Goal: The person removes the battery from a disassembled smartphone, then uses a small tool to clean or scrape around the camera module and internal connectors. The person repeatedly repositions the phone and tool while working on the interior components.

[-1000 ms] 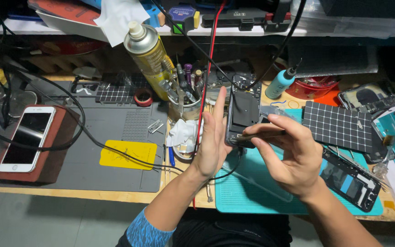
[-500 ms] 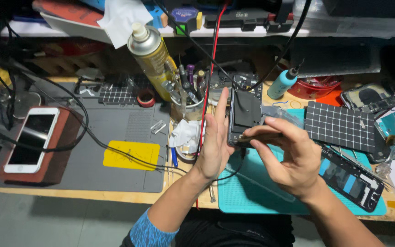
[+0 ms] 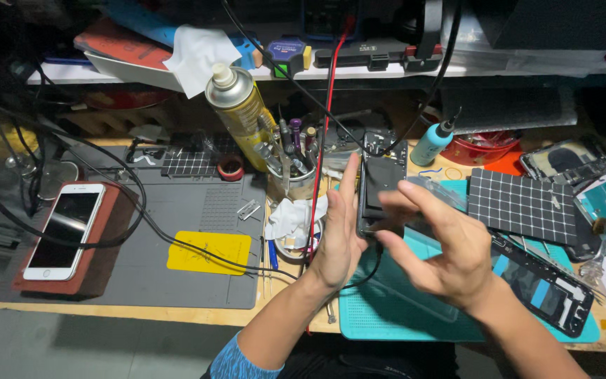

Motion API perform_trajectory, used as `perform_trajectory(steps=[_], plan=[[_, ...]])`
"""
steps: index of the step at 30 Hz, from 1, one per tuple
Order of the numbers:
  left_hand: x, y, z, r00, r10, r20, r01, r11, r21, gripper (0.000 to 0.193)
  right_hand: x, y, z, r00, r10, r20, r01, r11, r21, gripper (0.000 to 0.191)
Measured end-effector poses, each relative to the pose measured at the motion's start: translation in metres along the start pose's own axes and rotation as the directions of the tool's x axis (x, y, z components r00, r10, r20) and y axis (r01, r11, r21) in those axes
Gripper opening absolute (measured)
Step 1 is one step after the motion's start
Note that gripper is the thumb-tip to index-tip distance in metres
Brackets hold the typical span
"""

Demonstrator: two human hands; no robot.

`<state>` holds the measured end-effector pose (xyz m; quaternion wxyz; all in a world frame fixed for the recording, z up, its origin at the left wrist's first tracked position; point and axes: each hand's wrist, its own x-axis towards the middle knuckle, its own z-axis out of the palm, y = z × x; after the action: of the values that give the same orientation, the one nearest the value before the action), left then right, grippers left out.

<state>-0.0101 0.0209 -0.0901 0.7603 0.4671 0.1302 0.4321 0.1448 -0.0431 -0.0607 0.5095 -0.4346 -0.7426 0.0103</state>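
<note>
Over the teal mat (image 3: 387, 316) I hold an opened black phone body (image 3: 380, 186) upright. My left hand (image 3: 338, 242) presses flat against its left edge, fingers straight up. From the right, my right hand (image 3: 440, 245) reaches in, fingers spread, thumb and forefinger pinching the phone's lower edge. A black cable loops under my left wrist toward the phone.
A white phone (image 3: 64, 230) lies on a brown block at left on the grey mat (image 3: 198, 281) with a yellow pad (image 3: 208, 253). A gold spray can (image 3: 240, 116), tool cup (image 3: 292, 151), blue bottle (image 3: 431, 144), grid mat (image 3: 524, 205) and a stripped phone frame (image 3: 545, 291) surround me.
My hands and the phone body stay at about the same spot; the right fingers have spread slightly wider.
</note>
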Motion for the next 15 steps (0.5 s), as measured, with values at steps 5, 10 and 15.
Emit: perform_trajectory(steps=[5,10,15], plan=[[0.004,-0.006,-0.001,0.999,-0.028,-0.032,0.027,0.999,-0.027,0.098,0.01,-0.003,-0.002,0.999,-0.038,0.026,0.039,0.998,-0.043,0.059],[0.007,-0.011,-0.003,0.997,-0.002,-0.075,0.003,1.0,0.011,0.099,0.018,-0.01,-0.008,0.997,-0.03,0.074,0.023,0.996,0.085,0.052],[0.006,-0.014,-0.002,0.998,-0.024,-0.06,0.019,0.997,-0.079,0.097,0.025,-0.012,-0.011,0.998,-0.02,0.051,0.02,1.0,-0.01,0.052]])
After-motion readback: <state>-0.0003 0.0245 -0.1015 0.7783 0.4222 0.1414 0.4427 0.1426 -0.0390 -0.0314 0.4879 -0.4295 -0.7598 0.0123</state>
